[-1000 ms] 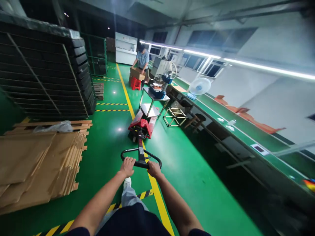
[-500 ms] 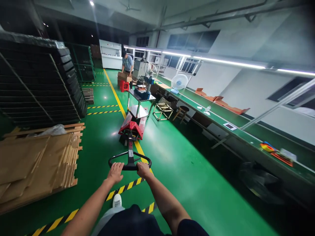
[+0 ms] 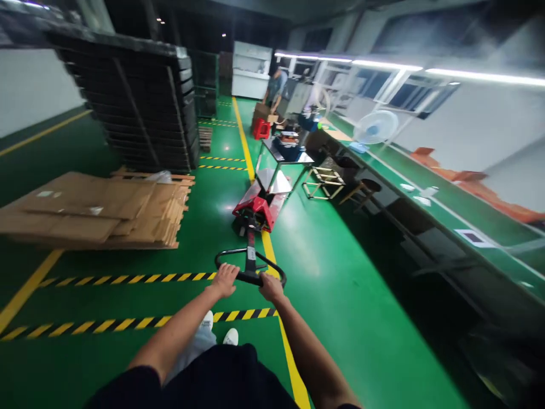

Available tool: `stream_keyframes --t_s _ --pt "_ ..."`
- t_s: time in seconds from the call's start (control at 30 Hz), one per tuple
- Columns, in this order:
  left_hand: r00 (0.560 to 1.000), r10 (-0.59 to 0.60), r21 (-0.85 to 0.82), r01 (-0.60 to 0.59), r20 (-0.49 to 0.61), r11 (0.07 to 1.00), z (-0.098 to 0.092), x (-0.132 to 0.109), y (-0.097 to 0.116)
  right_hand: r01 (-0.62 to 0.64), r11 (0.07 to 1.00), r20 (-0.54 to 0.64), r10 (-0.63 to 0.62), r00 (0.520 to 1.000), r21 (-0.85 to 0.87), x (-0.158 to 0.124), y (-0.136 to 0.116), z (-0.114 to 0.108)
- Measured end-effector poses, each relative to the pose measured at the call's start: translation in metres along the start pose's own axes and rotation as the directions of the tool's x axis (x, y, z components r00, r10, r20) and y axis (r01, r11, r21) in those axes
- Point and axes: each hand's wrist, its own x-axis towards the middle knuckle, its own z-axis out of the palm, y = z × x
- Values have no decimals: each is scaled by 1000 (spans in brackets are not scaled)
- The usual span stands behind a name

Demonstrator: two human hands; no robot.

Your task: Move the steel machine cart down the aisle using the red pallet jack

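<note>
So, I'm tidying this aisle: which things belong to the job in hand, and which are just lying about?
In use: left hand, right hand, pallet jack handle, red pallet jack.

Lying about: flattened cardboard sheets, black pallet stack, steel-topped table.

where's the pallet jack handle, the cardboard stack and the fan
pallet jack handle (image 3: 251,255), head view, on the stem
cardboard stack (image 3: 97,209), head view, on the top sheet
fan (image 3: 375,127), head view, on the round guard
</note>
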Motion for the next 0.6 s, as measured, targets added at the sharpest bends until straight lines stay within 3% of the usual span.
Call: stream_keyframes --t_s 0.27,0.47,0.6 --pt "997 76 -6 -76 -21 997 17 -102 38 13 999 18 -14 1000 35 -88 -8 37" --pt "987 159 3 -159 -15 987 44 -183 41 -57 998 13 57 998 -4 -168 -52 59" --pt "982 180 24 -182 60 983 58 -238 35 -116 993 -5 116 993 30 -218 -90 82"
